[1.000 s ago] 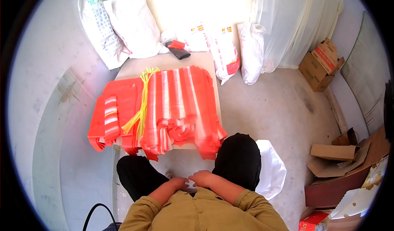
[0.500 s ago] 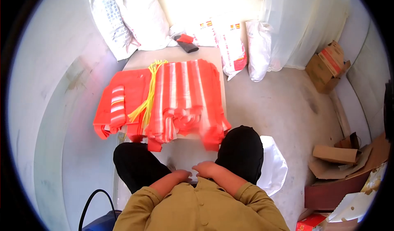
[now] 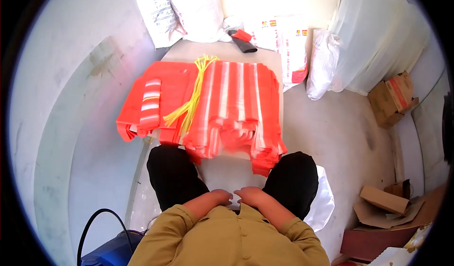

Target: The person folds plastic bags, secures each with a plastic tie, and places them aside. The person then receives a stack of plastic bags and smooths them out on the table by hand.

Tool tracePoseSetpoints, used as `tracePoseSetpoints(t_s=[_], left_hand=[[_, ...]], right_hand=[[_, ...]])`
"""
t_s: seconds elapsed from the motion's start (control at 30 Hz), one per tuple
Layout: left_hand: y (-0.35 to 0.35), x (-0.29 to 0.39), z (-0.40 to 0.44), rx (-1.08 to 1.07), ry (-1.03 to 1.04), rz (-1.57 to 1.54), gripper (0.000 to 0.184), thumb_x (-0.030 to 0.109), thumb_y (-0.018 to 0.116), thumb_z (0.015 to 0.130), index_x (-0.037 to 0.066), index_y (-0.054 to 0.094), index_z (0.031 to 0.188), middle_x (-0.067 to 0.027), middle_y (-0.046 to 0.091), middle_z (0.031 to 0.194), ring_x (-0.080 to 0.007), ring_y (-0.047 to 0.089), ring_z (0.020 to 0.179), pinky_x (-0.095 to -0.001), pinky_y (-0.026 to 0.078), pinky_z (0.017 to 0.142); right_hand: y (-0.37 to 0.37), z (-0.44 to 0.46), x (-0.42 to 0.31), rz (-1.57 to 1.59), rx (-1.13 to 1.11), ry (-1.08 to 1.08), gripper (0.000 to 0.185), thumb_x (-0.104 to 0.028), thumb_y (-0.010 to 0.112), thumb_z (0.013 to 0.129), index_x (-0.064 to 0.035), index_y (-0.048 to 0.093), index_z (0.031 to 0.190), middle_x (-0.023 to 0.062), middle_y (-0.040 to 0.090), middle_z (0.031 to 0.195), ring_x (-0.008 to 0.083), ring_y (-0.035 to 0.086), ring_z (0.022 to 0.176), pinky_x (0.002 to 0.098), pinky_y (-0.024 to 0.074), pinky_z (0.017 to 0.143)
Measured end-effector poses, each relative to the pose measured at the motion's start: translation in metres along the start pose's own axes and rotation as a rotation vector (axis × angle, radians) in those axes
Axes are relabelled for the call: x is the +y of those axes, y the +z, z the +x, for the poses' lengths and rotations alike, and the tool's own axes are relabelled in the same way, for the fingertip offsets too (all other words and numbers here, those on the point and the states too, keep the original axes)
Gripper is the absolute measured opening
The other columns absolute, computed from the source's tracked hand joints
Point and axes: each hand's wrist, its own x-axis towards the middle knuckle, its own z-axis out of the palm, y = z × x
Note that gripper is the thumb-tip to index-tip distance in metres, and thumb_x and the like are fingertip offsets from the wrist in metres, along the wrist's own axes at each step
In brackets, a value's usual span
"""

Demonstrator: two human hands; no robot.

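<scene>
At six o'clock, the person wears a mustard-brown shirt [image 3: 222,240] with small round buttons [image 3: 244,234] of a similar shade down its front. Its left sleeve [image 3: 163,233], toward seven o'clock, and right sleeve [image 3: 302,237], toward five, end well short of the wrists. Small dark marks on the front may be pocket openings. The trousers [image 3: 292,181] are plain black. The left hand [image 3: 221,197] and right hand [image 3: 250,196] are bare.
</scene>
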Motion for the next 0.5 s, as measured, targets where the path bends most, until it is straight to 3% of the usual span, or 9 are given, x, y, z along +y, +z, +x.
tracePoseSetpoints(t_s=[0.07,0.17,0.3,0.5], left_hand=[[0.005,0.003,0.004,-0.023,0.01,0.004,0.051,0.043,0.064,0.096,0.019,0.063,0.14,-0.0158,0.069,0.129,-0.0357,0.064,0.119,-0.0451,0.049,0.102],[0.007,-0.002,0.008,0.105,0.02,-0.036,0.047,0.041,0.063,0.097,0.017,0.063,0.138,-0.0144,0.07,0.126,-0.0355,0.065,0.117,-0.0469,0.052,0.098],[-0.024,0.025,-0.017,0.281,0.056,-0.111,0.034,0.034,0.061,0.095,0.011,0.072,0.118,-0.0171,0.073,0.114,-0.0392,0.067,0.107,-0.0498,0.053,0.092],[-0.028,0.033,-0.02,0.357,0.069,-0.152,0.037,0.037,0.053,0.097,0.008,0.075,0.101,-0.0191,0.074,0.102,-0.0415,0.069,0.098,-0.0512,0.054,0.086]], right_hand=[[0.003,0.001,0.003,-0.009,-0.013,0.0,0.051,-0.036,0.069,0.095,-0.0179,0.057,0.141,0.0153,0.07,0.118,0.0369,0.066,0.11,0.0495,0.0549,0.09],[0.003,0.001,0.003,-0.016,-0.022,-0.008,0.05,-0.036,0.07,0.094,-0.018,0.058,0.14,0.0161,0.07,0.117,0.0375,0.067,0.109,0.0497,0.0549,0.09],[0.013,0.006,0.009,-0.063,0.009,-0.021,0.047,-0.036,0.07,0.094,-0.0182,0.06,0.136,0.0172,0.07,0.114,0.0385,0.067,0.108,0.0501,0.0547,0.089],[0.016,0.008,0.012,-0.055,0.006,-0.025,0.043,-0.035,0.07,0.094,-0.0176,0.061,0.132,0.0172,0.07,0.112,0.0391,0.067,0.106,0.0505,0.0543,0.089]])
